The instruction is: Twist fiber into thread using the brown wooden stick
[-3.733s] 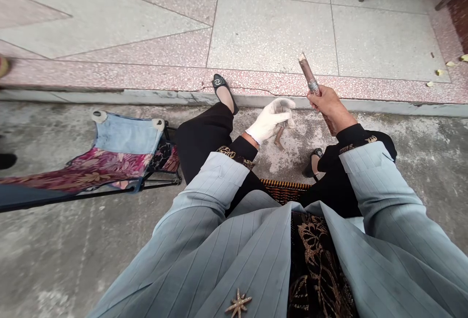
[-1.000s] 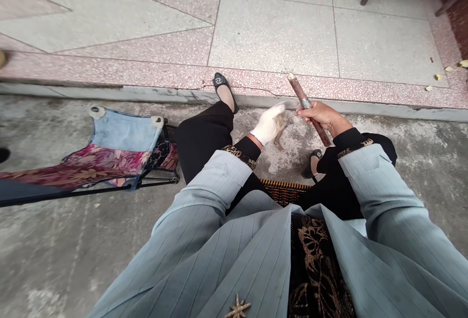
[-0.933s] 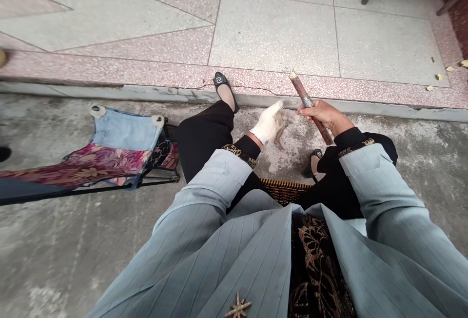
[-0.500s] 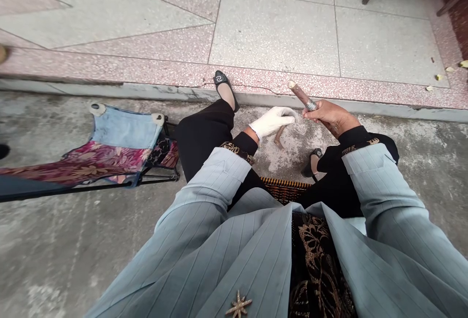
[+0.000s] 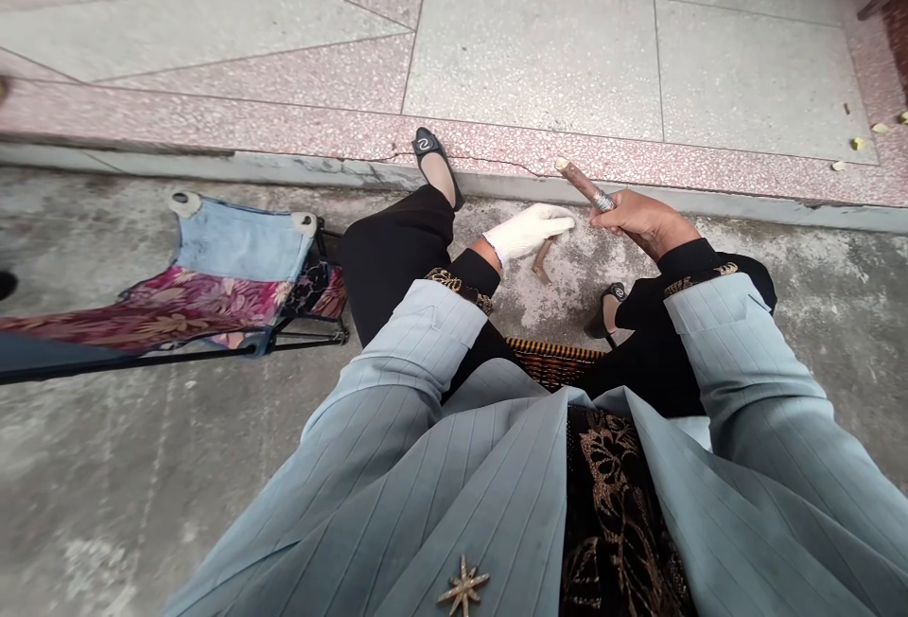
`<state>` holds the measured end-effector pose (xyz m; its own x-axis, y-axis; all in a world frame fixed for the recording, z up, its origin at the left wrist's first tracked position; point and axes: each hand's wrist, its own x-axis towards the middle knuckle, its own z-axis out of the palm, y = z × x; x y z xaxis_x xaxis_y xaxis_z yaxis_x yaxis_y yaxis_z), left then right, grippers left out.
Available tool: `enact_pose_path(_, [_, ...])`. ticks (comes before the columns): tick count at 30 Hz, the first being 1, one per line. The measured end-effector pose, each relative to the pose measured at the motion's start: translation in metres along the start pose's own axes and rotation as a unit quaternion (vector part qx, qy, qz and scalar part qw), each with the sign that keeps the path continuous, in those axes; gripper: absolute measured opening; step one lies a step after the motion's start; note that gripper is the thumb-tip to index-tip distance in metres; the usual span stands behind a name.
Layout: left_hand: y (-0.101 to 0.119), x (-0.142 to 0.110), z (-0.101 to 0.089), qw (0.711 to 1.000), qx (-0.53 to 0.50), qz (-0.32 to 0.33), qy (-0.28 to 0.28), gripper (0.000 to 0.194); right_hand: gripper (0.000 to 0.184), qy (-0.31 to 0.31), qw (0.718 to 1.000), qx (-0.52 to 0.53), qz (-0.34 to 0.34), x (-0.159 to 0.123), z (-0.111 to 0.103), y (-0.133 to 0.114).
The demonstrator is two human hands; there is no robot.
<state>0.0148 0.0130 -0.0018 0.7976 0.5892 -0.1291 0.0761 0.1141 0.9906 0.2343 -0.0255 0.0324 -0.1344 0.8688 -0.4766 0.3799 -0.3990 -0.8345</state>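
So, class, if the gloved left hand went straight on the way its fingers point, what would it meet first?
Probably the right hand, which holds the wire-wrapped stick, though one view leaves depth unclear.

Item: my left arm (image 5: 401, 361), pale-blue pinstripe-sleeved, extended forward; its white-knit-gloved left hand (image 5: 532, 231) back upward, fingers close together, pointing inward. Item: my right arm (image 5: 762, 361), likewise sleeved and extended; its bare right hand (image 5: 642, 220), which I see turned inward, fingers curled closed.
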Motion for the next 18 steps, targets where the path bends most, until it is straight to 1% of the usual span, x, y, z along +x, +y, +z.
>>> enact_pose_path(2, [0.000,-0.001,0.003,0.997,-0.074,-0.010,0.001,0.017,0.015,0.000,0.999,0.043,0.024,0.000,0.001,-0.001])
enact_pose_path(4, [0.000,-0.001,0.006,0.991,-0.135,-0.007,0.004,0.014,0.018,-0.009,0.995,0.091,0.035,-0.001,0.002,-0.004])
enact_pose_path(7, [0.000,-0.001,0.010,0.976,-0.216,0.010,0.003,0.016,0.021,-0.021,0.988,0.154,0.021,-0.004,0.004,-0.009])
enact_pose_path(10, [0.001,-0.003,0.014,0.961,-0.276,0.015,-0.010,0.021,0.025,-0.041,0.981,0.189,-0.005,-0.007,0.004,-0.010])
enact_pose_path(12, [0.002,-0.006,0.015,0.957,-0.288,-0.001,-0.038,0.026,0.027,-0.070,0.979,0.187,-0.027,-0.008,0.004,-0.009])
enact_pose_path(14, [0.004,-0.008,0.016,0.955,-0.283,-0.029,-0.081,0.029,0.027,-0.095,0.979,0.171,-0.055,-0.009,0.004,-0.008])
enact_pose_path(16, [0.004,-0.010,0.015,0.952,-0.279,-0.052,-0.119,0.033,0.027,-0.104,0.979,0.153,-0.082,-0.010,0.005,-0.008])
enact_pose_path(18, [0.003,-0.011,0.014,0.947,-0.281,-0.061,-0.140,0.036,0.026,-0.105,0.981,0.132,-0.099,-0.010,0.005,-0.010])
